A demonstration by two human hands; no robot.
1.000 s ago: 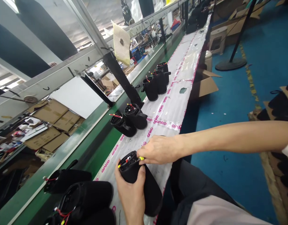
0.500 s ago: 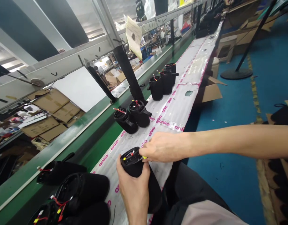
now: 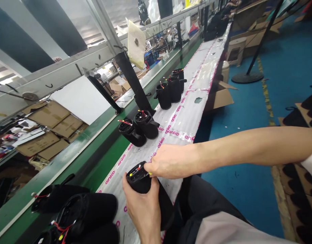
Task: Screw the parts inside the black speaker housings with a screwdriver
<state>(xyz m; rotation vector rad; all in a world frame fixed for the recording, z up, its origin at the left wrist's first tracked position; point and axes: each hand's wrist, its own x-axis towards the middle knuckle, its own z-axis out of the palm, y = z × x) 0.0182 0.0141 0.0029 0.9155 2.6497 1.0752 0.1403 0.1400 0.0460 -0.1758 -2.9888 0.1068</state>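
My left hand (image 3: 143, 206) wraps round a black, cloth-covered cylindrical speaker housing (image 3: 165, 206), which leans with its open end tilted up and away from me. Inside its rim show a small yellow piece, a white connector and a bit of red. At the right edge of that rim, my right hand (image 3: 166, 162) is closed in a pinch. A bit of yellow (image 3: 150, 173) shows under its fingertips; the rest of what it grips is hidden.
More black housings (image 3: 147, 123) with red wires stand along the bench (image 3: 180, 117), covered in printed plastic film. Several others (image 3: 95, 210) lie at lower left. Beyond runs a green conveyor (image 3: 105, 149) with a black post (image 3: 132, 81). A cardboard box (image 3: 222, 96) sits right of the bench.
The whole view has shifted slightly, so the bench and housings sit a little further left. Both hands keep their places on the housing, with the right still pinching at the rim.
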